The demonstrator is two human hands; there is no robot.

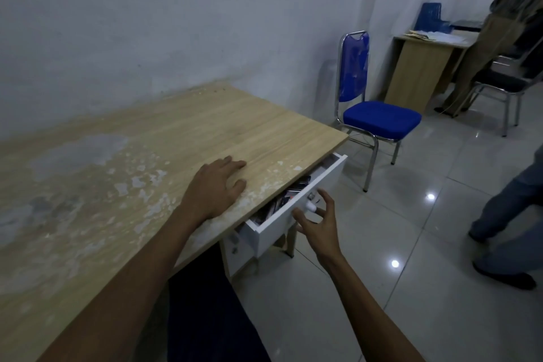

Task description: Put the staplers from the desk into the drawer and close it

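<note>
A white drawer (pixel 329 178) under the wooden desk (pixel 164 132) stands partly pulled out. Dark staplers (pixel 289 195) lie inside it, half hidden by the desk edge. My left hand (pixel 214 188) rests flat on the desktop near the front edge, fingers spread, holding nothing. My right hand (pixel 318 222) hovers in front of the drawer's white knob (pixel 311 206), fingers apart around it, not closed on it. No stapler shows on the desktop.
A blue chair (pixel 379 119) stands just past the desk's right end. Further back are a second small desk (pixel 423 67) with papers, another chair (pixel 499 85), and a standing person (pixel 505 23). Another person's legs (pixel 511 214) are at the right on the tiled floor.
</note>
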